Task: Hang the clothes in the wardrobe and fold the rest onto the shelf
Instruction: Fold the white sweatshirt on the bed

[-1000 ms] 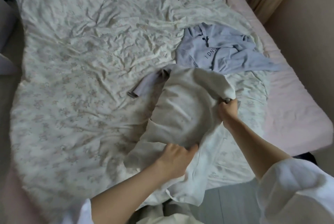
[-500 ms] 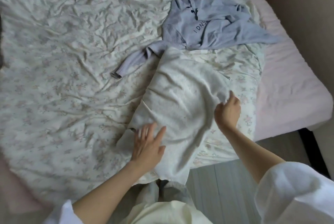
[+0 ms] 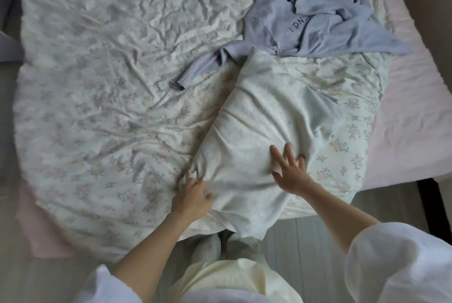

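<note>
A cream, soft-knit folded garment [image 3: 264, 136] lay on the floral bedspread [image 3: 97, 97], just below a crumpled lilac sweatshirt [image 3: 310, 19]. The right hand [image 3: 292, 173] pressed it with fingers spread; the left hand [image 3: 192, 198] gripped its lower-left edge.

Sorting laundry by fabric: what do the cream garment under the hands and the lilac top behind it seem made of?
Cream garment: soft, matte, slightly fuzzy knit, perhaps fleece or cotton jersey. Lilac top: matte cotton-like sweatshirt knit, judging by its ribbed cuff and hem.
</note>
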